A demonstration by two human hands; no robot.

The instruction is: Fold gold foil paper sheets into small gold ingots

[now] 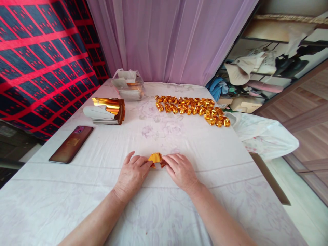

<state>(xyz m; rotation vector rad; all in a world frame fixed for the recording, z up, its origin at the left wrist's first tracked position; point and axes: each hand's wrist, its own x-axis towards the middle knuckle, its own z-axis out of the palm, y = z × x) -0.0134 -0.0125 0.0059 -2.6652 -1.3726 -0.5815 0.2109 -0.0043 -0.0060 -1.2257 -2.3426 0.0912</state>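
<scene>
A small piece of folded gold foil paper [155, 158] lies on the white floral tablecloth [159, 212] near the front middle. My left hand [133, 174] pinches its left side with the fingertips, and my right hand [180, 169] pinches its right side. Both hands rest on the cloth. Part of the paper is hidden under my fingers.
Several folded gold foil pieces [191, 109] lie in rows at the back right. A stack of gold foil sheets [109, 111] sits at the back left, with a clear plastic bag of sheets [128, 89] behind it. A phone [71, 143] lies at the left.
</scene>
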